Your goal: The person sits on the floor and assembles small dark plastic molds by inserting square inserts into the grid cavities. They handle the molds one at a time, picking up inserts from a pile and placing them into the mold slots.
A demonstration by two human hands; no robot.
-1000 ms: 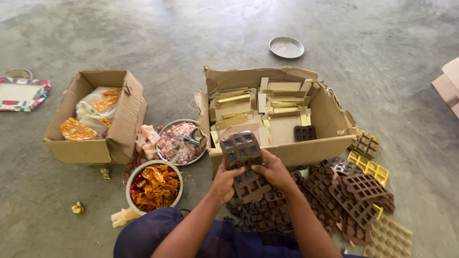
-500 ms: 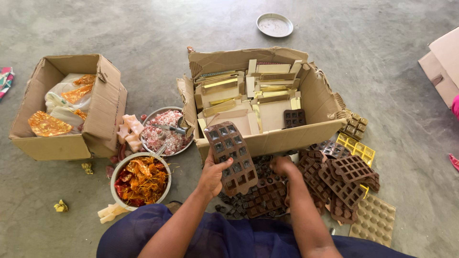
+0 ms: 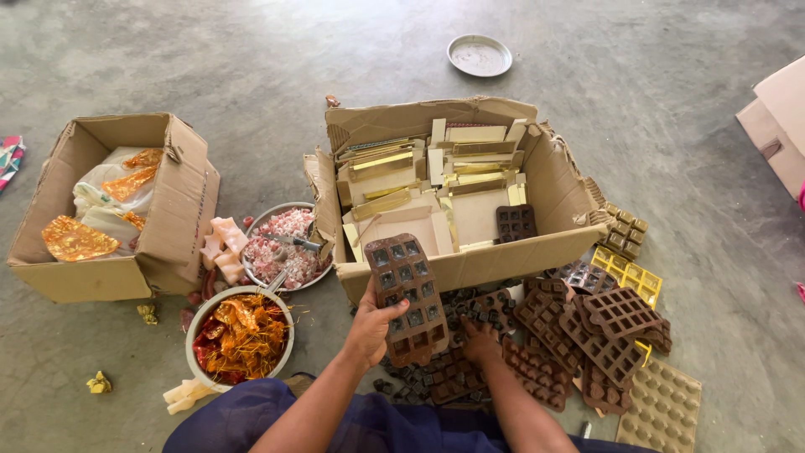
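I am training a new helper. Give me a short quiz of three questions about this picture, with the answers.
1. True or false: the left hand holds a brown mould tray lifted off the floor.
2. Where does the right hand rest? A) in the large cardboard box B) on the pile of brown trays C) on the round metal plate
3. What does the bowl nearest the left arm hold?

Key
1. True.
2. B.
3. Orange and red shiny wrappers.

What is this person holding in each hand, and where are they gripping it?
The left hand grips a brown mould tray by its lower left edge. The right hand holds nothing; it rests on the pile of brown moulds.
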